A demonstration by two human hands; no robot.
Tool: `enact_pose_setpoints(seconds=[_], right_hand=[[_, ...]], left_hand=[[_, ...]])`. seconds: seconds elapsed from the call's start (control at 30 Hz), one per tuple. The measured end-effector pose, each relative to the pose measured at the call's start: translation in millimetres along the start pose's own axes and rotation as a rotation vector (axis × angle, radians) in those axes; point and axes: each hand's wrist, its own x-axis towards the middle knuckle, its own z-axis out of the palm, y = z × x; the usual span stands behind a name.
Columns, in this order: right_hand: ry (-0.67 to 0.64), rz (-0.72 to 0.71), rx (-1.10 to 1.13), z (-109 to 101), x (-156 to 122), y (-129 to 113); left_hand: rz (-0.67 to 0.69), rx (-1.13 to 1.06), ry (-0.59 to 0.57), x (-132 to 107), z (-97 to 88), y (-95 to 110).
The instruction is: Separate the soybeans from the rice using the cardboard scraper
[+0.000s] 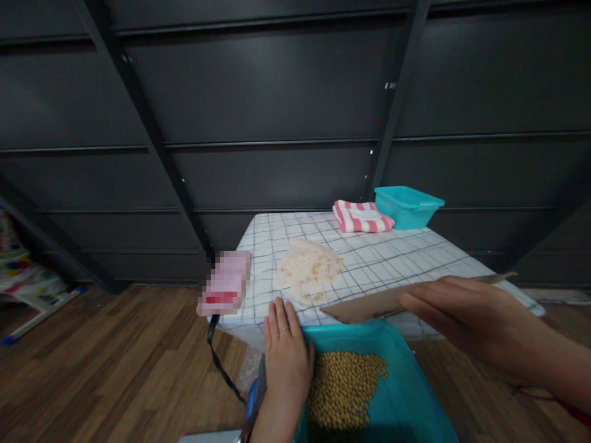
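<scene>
My right hand grips a flat strip of brown cardboard, held slanted above the table's front edge and the far rim of a teal basin. Yellowish-brown beans, likely soybeans, lie inside that basin, mostly on its left side. My left hand has its fingers stretched out at the table edge, beside the basin's far left corner, with the thumb along the rim. Just beyond the fingertips, a spread pile of white rice-like grains with scattered yellow beans rests on the checked cloth.
A folded pink-and-white striped towel and a second teal basin stand at the back right of the table. At the left edge is a blurred-out pink object with a dark strap below. Dark panelled wall rises behind.
</scene>
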Motion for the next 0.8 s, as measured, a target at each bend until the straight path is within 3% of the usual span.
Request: enact_pose_setpoints(seconds=[0.13, 0.33, 0.6, 0.8], right_hand=[[0.004, -0.097, -0.179, 0, -1, 10], [0.054, -0.137, -0.334, -3, 4, 17], [0.055, -0.201, -0.274, 15, 21, 15], [0.006, -0.153, -0.189, 10, 19, 9]], left_hand=[[0.022, -0.01, -0.009, -1, 2.6, -3], [-0.056, -0.019, 0.0, 3, -3.2, 5], [-0.06, -0.032, -0.009, 6, -8.4, 6], [-0.001, -0.012, -0.016, 1, 0.6, -2]])
